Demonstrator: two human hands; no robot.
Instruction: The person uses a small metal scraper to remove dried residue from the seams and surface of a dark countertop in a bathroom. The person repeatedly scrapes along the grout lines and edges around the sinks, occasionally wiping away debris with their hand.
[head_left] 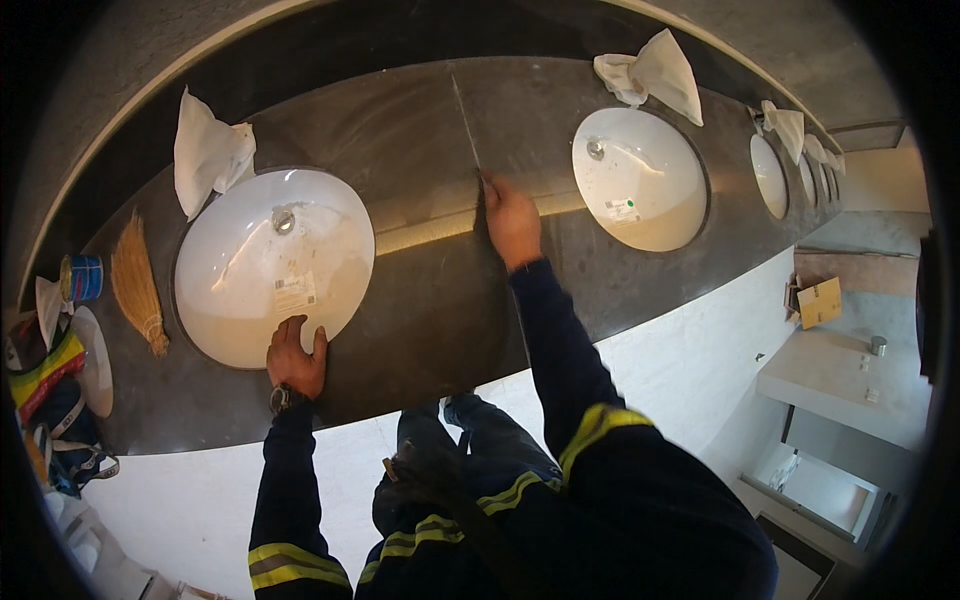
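In the head view, the left hand (297, 362) rests unclenched over the near rim of the white sink (225, 275), which lies toward twelve o'clock. The right hand (513, 225) curls at the counter seam (463, 112), running toward eleven; whether it grasps something, I cannot tell.
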